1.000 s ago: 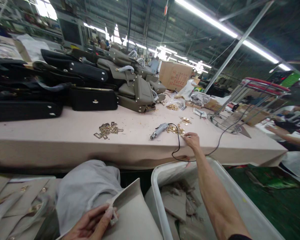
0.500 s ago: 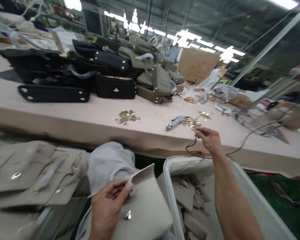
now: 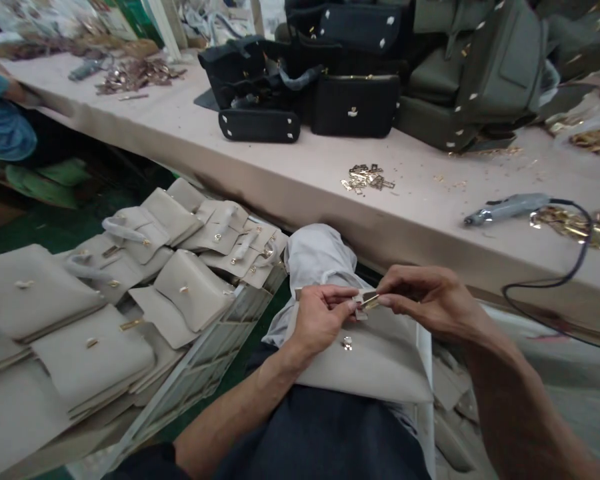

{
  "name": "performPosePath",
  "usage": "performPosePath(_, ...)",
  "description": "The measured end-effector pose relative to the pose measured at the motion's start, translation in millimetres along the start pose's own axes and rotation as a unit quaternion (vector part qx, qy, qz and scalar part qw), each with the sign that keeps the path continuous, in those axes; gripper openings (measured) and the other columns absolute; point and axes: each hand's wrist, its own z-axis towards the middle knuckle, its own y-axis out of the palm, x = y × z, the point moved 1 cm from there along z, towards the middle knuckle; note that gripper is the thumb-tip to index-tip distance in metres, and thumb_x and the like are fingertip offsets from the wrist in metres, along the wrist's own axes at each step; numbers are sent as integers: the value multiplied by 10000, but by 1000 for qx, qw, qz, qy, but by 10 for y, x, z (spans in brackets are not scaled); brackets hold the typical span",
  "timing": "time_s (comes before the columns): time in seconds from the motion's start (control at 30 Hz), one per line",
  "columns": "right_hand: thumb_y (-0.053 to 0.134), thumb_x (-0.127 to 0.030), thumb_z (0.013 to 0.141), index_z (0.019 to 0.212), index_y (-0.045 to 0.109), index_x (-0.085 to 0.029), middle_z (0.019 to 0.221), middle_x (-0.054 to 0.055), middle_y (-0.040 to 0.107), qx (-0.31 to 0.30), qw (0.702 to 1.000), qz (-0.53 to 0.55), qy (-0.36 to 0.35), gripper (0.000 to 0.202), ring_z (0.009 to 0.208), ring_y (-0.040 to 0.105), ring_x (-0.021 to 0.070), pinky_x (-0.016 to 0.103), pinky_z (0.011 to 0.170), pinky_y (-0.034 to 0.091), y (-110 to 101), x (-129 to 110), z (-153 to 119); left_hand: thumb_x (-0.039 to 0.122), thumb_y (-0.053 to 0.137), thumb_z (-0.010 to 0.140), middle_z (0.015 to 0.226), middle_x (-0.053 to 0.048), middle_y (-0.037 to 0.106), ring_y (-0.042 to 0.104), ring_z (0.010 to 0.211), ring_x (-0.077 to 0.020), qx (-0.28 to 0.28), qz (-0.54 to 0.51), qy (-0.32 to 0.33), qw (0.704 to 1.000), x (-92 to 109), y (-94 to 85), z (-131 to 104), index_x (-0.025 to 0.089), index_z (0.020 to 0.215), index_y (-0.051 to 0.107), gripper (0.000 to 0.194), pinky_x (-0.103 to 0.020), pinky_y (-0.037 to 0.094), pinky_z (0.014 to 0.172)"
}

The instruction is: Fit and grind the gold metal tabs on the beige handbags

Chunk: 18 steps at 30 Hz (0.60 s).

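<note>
A pale grey bag (image 3: 375,363) lies on my lap, a small metal stud on its flap. My left hand (image 3: 323,317) pinches the flap's strap tab at the top edge. My right hand (image 3: 427,300) holds a small gold metal fitting (image 3: 370,302) against that tab, fingertips meeting the left hand's. Behind the hands a grey cloth pouch (image 3: 317,260) is bunched against the table's front.
A pink table (image 3: 260,173) carries black bags (image 3: 305,87) and olive bags (image 3: 485,73), a pile of gold fittings (image 3: 367,179), and a corded grey power screwdriver (image 3: 510,208). Several pale grey bags (image 3: 105,293) are stacked at my left. Another person's blue sleeve (image 3: 3,117) shows far left.
My right hand came back from the table with a gold fitting and met the left hand at the bag's tab. The view swung down and left.
</note>
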Motion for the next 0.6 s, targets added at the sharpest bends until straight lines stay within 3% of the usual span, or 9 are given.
performPosePath(0.13, 761, -409, 918, 963, 810, -165, 815, 59, 675, -34, 998, 50, 5, 253, 653, 564, 125, 255, 581, 439, 100, -4, 140, 226, 849, 728, 840, -132, 803, 736, 631, -177, 7, 17, 7, 1000, -4, -24, -3, 65, 1016, 824, 331, -248, 625, 613)
performPosePath(0.33, 755, -378, 921, 1003, 826, -195, 826, 56, 690, -44, 998, 43, 4, 212, 713, 611, 145, 256, 628, 467, 243, 33, 192, 205, 801, 760, 884, -123, 807, 749, 694, -184, -31, -3, 8, 999, 9, -32, -22, 81, 1047, 826, 315, -250, 632, 647)
performPosePath(0.6, 777, -374, 902, 966, 821, -194, 823, 61, 706, 7, 999, 32, 9, 196, 733, 652, 165, 261, 629, 508, 347, 39, 164, 240, 831, 759, 867, -129, 797, 768, 736, -218, -19, -10, -8, 1000, 14, -46, -32, 74, 1053, 804, 339, -279, 646, 661)
